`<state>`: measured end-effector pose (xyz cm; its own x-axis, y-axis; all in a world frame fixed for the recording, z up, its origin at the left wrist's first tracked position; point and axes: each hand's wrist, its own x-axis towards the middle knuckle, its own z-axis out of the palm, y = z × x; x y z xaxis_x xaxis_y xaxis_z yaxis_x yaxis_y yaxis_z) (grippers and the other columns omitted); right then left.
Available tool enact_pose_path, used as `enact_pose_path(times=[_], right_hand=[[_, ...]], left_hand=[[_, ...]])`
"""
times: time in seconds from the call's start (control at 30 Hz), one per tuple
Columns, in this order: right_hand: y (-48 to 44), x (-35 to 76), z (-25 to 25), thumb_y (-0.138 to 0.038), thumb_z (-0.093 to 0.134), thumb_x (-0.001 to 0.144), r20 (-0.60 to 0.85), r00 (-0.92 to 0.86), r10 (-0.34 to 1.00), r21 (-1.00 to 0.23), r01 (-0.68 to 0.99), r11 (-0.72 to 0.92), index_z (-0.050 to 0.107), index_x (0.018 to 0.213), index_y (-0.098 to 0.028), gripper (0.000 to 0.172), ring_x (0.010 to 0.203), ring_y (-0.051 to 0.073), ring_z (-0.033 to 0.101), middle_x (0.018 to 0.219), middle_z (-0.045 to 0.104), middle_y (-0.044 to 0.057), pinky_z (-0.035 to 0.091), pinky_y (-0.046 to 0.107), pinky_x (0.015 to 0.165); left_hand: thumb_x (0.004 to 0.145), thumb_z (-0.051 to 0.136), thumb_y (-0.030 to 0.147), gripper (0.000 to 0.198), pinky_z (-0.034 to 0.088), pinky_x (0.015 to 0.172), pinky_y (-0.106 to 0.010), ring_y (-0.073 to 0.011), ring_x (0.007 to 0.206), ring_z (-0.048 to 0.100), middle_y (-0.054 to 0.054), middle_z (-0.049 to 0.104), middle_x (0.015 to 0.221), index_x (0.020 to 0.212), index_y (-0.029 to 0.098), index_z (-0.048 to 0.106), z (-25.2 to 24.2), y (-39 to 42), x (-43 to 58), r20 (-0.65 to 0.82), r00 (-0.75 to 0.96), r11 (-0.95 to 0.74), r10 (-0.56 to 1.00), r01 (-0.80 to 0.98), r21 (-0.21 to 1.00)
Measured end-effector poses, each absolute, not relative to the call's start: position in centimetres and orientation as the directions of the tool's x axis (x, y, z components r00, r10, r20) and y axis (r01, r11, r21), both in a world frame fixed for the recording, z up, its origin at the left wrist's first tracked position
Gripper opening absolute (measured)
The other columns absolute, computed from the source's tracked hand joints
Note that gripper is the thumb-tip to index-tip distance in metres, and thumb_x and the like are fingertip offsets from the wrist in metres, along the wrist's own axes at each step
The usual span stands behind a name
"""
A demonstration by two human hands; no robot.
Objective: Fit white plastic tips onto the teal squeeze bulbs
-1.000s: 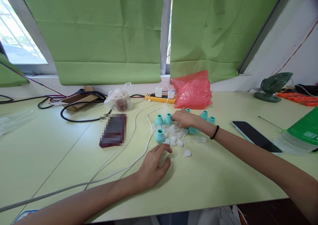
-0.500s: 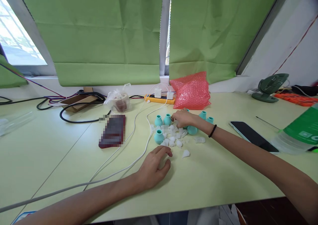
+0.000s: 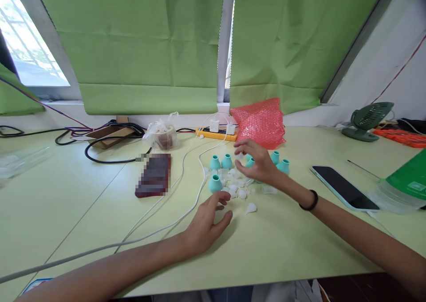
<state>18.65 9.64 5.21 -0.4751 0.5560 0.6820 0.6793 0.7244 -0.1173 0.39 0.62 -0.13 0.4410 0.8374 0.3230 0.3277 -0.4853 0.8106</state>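
Note:
Several small teal bulb-shaped pieces [image 3: 214, 162] stand on the pale green table [image 3: 83, 204] around a heap of small white plastic pieces [image 3: 233, 188]. My right hand [image 3: 259, 164], with a black band on its wrist, hovers just above the heap. Its thumb and fingers pinch a small white piece [image 3: 238, 156]. It partly hides two teal bulbs behind it. My left hand [image 3: 206, 222] rests on the table just before the heap, fingers loosely spread and holding nothing. One teal bulb [image 3: 215, 183] stands just beyond its fingertips. A lone white piece [image 3: 251, 208] lies to its right.
A white cable [image 3: 179, 177] runs from a yellow power strip [image 3: 216, 133] past my left arm. A dark red blurred item [image 3: 153, 175] lies left of the bulbs, pink bubble wrap [image 3: 259, 122] behind them. To the right are a phone [image 3: 344, 188], a green fan [image 3: 366, 120] and a green packet [image 3: 408, 177].
My right hand has lifted off the heap and drawn back toward me, pinching a small white piece. My left hand has stayed put, its fingers spreading slightly.

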Motion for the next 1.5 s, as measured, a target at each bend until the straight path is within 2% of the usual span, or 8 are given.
enact_pose_path(times=[0.17,0.27,0.43,0.57,0.87,1.1,1.3,1.5], right_hand=[[4.3,17.1,0.5,-0.006,0.049,0.067,0.765,-0.54,0.35,-0.185,0.336,0.923,0.044,0.082,-0.019,0.021,0.089,0.015,0.053,0.1,0.049,0.009,0.047,0.026,0.07],[3.4,16.7,-2.0,-0.002,0.044,0.068,0.718,-0.628,0.299,-0.169,0.259,0.951,0.043,0.079,-0.019,0.02,0.092,0.016,0.051,0.098,0.049,0.01,0.048,0.026,0.069],[3.5,16.7,-2.2,-0.004,0.045,0.069,0.657,-0.62,0.428,-0.327,0.278,0.903,0.042,0.077,-0.02,0.018,0.089,0.016,0.051,0.098,0.048,0.009,0.049,0.028,0.068],[3.4,16.8,-1.6,-0.003,0.045,0.068,0.615,-0.652,0.443,-0.379,0.249,0.891,0.042,0.078,-0.019,0.019,0.09,0.016,0.05,0.096,0.046,0.009,0.048,0.029,0.071],[4.0,17.2,-2.1,0.0,0.042,0.067,0.616,-0.646,0.451,-0.38,0.257,0.889,0.043,0.079,-0.019,0.022,0.093,0.017,0.049,0.098,0.044,0.009,0.047,0.029,0.073],[3.9,16.9,-2.1,-0.001,0.037,0.072,0.608,-0.662,0.437,-0.36,0.261,0.896,0.039,0.09,-0.019,0.025,0.1,0.018,0.045,0.103,0.043,0.011,0.046,0.034,0.079],[3.9,16.7,-2.0,-0.002,0.043,0.07,0.639,-0.61,0.47,-0.393,0.266,0.88,0.04,0.087,-0.02,0.025,0.097,0.018,0.047,0.098,0.044,0.009,0.047,0.034,0.076],[3.9,16.8,-2.0,-0.002,0.045,0.067,0.615,-0.614,0.495,-0.412,0.284,0.865,0.042,0.08,-0.019,0.021,0.095,0.018,0.047,0.095,0.042,0.008,0.048,0.032,0.074]], left_hand=[[0.079,0.046,0.022,0.037,0.048,0.074,-0.029,-0.0135,0.087,0.051,-0.006,0.048,0.099,0.111,0.021,0.029,-0.1,0.8,0.5,0.299,0.361,-0.386,0.883,0.199,0.901],[0.078,0.046,0.018,0.03,0.049,0.071,-0.026,-0.0141,0.087,0.051,-0.005,0.051,0.098,0.107,0.02,0.039,-0.2,1.0,0.5,0.302,0.427,-0.414,0.852,0.199,0.888],[0.077,0.048,0.021,0.025,0.048,0.061,-0.023,-0.0144,0.075,0.054,-0.003,0.057,0.084,0.102,0.018,0.05,-0.3,1.7,0.6,0.205,0.405,-0.333,0.891,0.274,0.903],[0.075,0.05,0.023,0.026,0.046,0.061,-0.023,-0.0146,0.073,0.054,-0.003,0.059,0.082,0.1,0.015,0.055,-0.2,2.0,0.6,0.176,0.401,-0.286,0.899,0.234,0.929],[0.073,0.054,0.024,0.026,0.045,0.06,-0.023,-0.016,0.073,0.055,-0.005,0.061,0.076,0.097,0.014,0.058,-0.7,2.2,0.6,0.125,0.353,-0.201,0.927,0.186,0.962],[0.071,0.058,0.029,0.024,0.045,0.057,-0.023,-0.0109,0.059,0.053,-0.002,0.057,0.068,0.086,0.012,0.054,-1.0,2.6,0.5,0.104,0.329,-0.136,0.939,0.077,0.988],[0.07,0.059,0.028,0.027,0.046,0.062,-0.025,-0.0147,0.071,0.056,-0.004,0.059,0.076,0.093,0.013,0.055,-1.3,2.7,0.5,0.1,0.33,-0.15,0.939,0.131,0.98],[0.067,0.061,0.024,0.023,0.046,0.062,-0.024,-0.0155,0.074,0.056,-0.004,0.059,0.076,0.088,0.013,0.056,-1.1,2.5,0.6,0.108,0.344,-0.176,0.933,0.172,0.969]])
